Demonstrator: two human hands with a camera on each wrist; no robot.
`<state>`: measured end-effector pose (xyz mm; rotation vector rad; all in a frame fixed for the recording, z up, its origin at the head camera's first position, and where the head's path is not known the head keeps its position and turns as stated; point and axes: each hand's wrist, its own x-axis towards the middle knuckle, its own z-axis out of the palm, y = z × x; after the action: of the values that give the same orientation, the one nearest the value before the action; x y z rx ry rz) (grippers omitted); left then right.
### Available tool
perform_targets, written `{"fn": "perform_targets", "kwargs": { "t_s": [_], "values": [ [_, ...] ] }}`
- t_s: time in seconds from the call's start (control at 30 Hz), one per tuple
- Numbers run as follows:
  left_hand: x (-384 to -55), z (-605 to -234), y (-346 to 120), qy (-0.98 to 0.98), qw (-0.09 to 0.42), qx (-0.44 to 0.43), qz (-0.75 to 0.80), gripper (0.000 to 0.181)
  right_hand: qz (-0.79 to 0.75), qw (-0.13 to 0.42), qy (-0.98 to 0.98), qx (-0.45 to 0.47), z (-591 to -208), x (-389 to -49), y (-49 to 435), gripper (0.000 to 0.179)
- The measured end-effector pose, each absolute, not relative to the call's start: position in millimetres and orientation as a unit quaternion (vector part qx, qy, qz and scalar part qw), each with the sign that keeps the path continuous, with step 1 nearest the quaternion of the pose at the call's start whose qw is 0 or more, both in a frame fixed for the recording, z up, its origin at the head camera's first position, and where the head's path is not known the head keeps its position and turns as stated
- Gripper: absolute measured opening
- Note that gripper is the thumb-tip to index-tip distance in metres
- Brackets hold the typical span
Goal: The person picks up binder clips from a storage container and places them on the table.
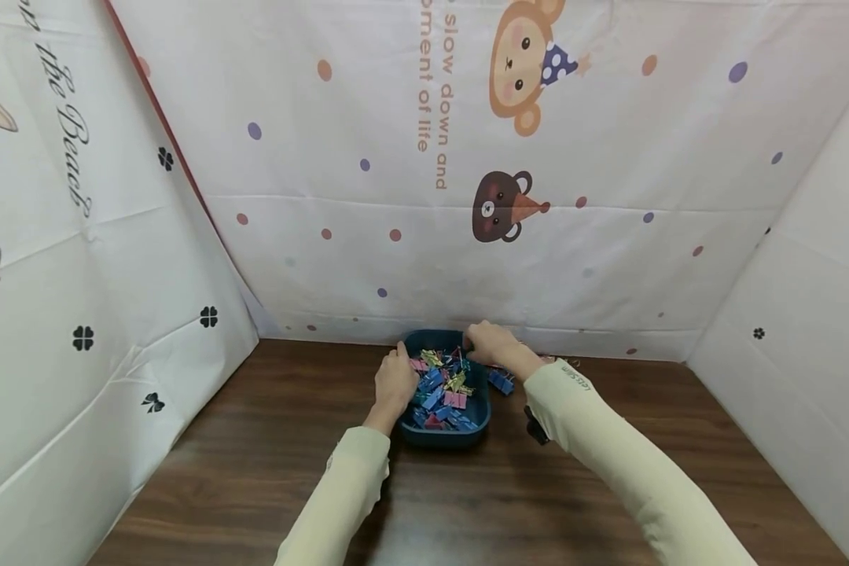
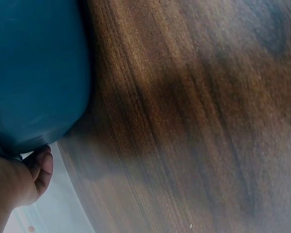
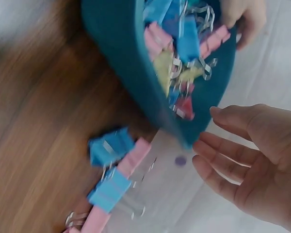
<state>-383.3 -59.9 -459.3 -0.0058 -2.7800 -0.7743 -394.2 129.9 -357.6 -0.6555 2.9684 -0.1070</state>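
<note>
A dark teal plastic bin [image 1: 442, 439] stands on the table near the back wall. Inside it lies a heap of binder clips [image 1: 433, 399] in blue, pink and yellow, with silver wire handles. My left hand [image 1: 396, 381] grips the bin's left rim; in the left wrist view its bent fingers [image 2: 45, 167] lie against the outer wall. At the far right corner is my right hand [image 1: 494, 344]. In the right wrist view its thumb and fingers [image 3: 223, 167] are spread apart beside that corner, with no clip between them.
Several more binder clips, including a blue one [image 1: 501, 382] and a pink one [image 3: 135, 156], lie on the brown wooden table [image 1: 304, 440] right of the bin, partly under my right arm. A patterned white cloth [image 1: 424, 267] hangs behind, with more cloth at both sides.
</note>
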Motion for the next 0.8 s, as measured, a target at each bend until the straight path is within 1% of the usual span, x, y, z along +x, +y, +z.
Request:
{"fn": "perform_targets", "kwargs": {
  "t_s": [0.13, 0.33, 0.53, 0.7, 0.8],
  "values": [
    [-383.5, -461.1, -61.5, -0.955, 0.127, 0.001, -0.266, 0.062, -0.062, 0.055, 0.966, -0.245, -366.6, -393.4, 108.7, 0.017],
    [-383.7, -463.7, -61.7, -0.957, 0.122, 0.001, -0.265, 0.063, -0.095, 0.088, 0.956, -0.263, -382.5, -393.2, 80.6, 0.019],
    [-383.2, -464.2, -60.3, -0.955, 0.117, -0.003, -0.273, 0.062, -0.079, 0.138, 0.953, -0.257, -392.8, -393.5, 64.8, 0.016],
    [-384.6, -462.4, -60.1, -0.952, 0.122, -0.002, -0.280, 0.060, -0.073, 0.157, 0.955, -0.239, -393.4, -396.8, 59.4, 0.013],
    [-385.9, -460.6, -60.7, -0.950, 0.126, -0.001, -0.285, 0.059, -0.086, 0.164, 0.956, -0.228, -393.1, -400.8, 58.5, 0.020]
  ]
}}
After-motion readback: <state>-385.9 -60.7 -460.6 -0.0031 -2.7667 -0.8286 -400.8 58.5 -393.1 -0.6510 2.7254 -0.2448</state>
